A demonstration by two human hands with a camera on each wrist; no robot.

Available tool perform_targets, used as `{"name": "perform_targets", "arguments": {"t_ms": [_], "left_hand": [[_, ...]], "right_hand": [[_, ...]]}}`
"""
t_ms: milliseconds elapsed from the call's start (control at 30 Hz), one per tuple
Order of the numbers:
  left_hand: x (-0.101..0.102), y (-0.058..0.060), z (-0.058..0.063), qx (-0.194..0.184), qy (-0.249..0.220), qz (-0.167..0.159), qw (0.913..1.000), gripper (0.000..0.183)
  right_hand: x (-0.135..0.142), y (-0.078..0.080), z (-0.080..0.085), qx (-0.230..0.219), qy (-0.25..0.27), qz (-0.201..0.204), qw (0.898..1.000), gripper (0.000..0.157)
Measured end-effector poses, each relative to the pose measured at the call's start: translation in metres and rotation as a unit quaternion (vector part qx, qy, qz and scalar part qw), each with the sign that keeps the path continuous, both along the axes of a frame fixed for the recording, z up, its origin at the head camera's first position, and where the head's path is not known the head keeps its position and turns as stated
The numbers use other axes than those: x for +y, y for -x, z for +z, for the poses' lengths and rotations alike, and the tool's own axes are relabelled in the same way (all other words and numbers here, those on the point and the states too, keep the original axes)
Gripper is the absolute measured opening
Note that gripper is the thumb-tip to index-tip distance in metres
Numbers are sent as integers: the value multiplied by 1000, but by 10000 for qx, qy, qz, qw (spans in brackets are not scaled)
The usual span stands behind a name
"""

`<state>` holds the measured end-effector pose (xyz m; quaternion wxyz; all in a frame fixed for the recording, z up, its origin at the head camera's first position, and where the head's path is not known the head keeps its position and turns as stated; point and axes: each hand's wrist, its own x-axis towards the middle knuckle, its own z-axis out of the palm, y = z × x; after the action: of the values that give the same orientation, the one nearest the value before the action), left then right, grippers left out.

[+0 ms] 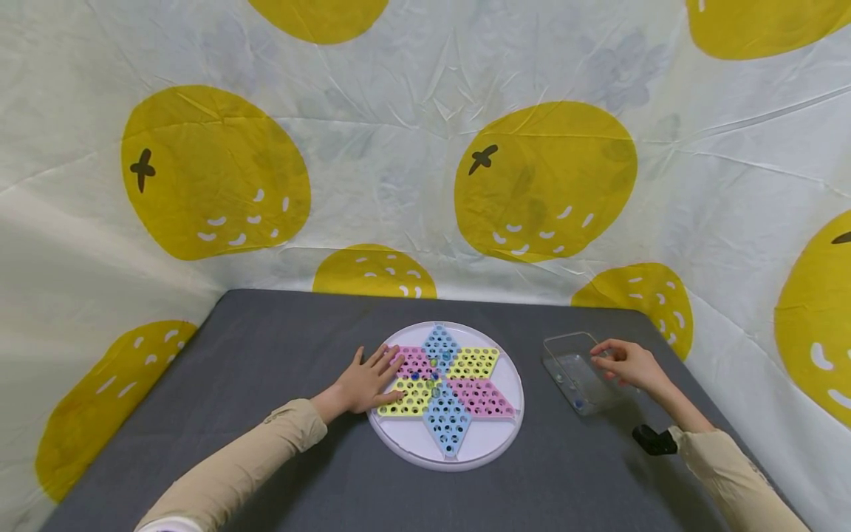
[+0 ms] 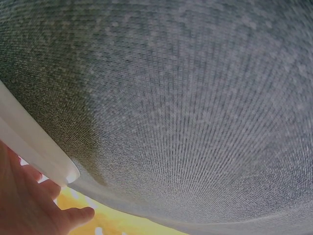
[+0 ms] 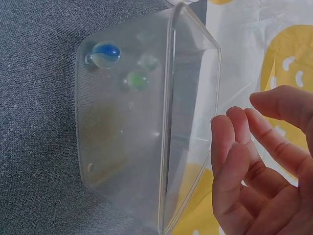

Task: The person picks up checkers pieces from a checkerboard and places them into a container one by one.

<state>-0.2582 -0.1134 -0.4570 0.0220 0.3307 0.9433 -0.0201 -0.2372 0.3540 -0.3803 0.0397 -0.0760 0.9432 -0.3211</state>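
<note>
A round white Chinese checkers board (image 1: 488, 442) bears a star of pink, yellow and blue perforated sections. Several glass marbles (image 1: 415, 376) sit around the star's middle. My left hand (image 1: 362, 386) lies at the board's left side, fingers spread and straight over the pink and yellow sections. To the right stands a clear plastic box (image 3: 117, 142), holding a blue-swirled marble (image 3: 106, 55), a green one (image 3: 137, 81) and a paler one. Over the box's right side hovers my right hand (image 1: 633, 366), its fingers loosely bent; the right wrist view shows nothing between thumb and fingertips.
A dark grey cloth (image 1: 299, 325) covers the table under the board and box. Pale fabric with large yellow fruit prints (image 1: 545, 181) hangs behind and along both sides. A black wrist device (image 1: 654, 441) sits at my right cuff.
</note>
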Motion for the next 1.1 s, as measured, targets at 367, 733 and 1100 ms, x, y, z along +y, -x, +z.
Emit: {"name": "perform_targets", "arguments": {"t_ms": [367,733,1100], "left_hand": [[-1,1,-1,42,20,-17,10000,70],[-1,0,-3,30,-55,-33,10000,70],[0,0,0,34,-35,-42,10000,70]], "right_hand": [[-4,-2,0,62,76,101,9999,31],[-15,-2,-1,-37,178,215,9996,33],[-32,-2,0,-28,277,479,9985,28]]}}
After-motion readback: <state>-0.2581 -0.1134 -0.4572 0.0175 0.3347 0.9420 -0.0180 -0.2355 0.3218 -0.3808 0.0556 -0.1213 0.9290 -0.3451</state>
